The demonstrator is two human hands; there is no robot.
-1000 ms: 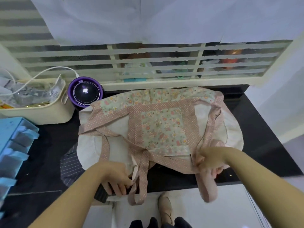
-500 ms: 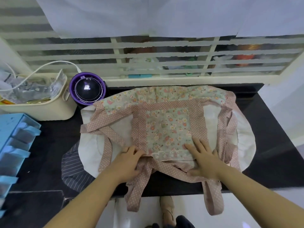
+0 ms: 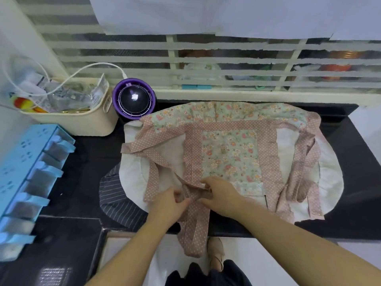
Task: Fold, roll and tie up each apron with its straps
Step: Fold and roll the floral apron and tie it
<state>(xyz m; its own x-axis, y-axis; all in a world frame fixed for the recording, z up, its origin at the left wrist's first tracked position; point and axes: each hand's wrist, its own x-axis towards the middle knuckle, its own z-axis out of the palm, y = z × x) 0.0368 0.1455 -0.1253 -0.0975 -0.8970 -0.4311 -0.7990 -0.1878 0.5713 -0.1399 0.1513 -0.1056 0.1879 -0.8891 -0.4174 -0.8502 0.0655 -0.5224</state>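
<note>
Pinching dotted strap [image 3: 195,200] on floral apron [image 3: 228,153]: L hand [image 3: 169,205], R hand [image 3: 221,195].

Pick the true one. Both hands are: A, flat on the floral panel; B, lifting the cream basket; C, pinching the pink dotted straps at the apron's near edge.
C: the left hand and right hand meet on the pink dotted straps at the near edge of the apron, fingers curled on the fabric.

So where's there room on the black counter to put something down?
Two bare patches of counter: one between the blue drawers and the striped cloth, one right of the apron, by the counter's edge. Crowded: the back left, with basket and purple gadget, and the middle, under the apron.
</note>
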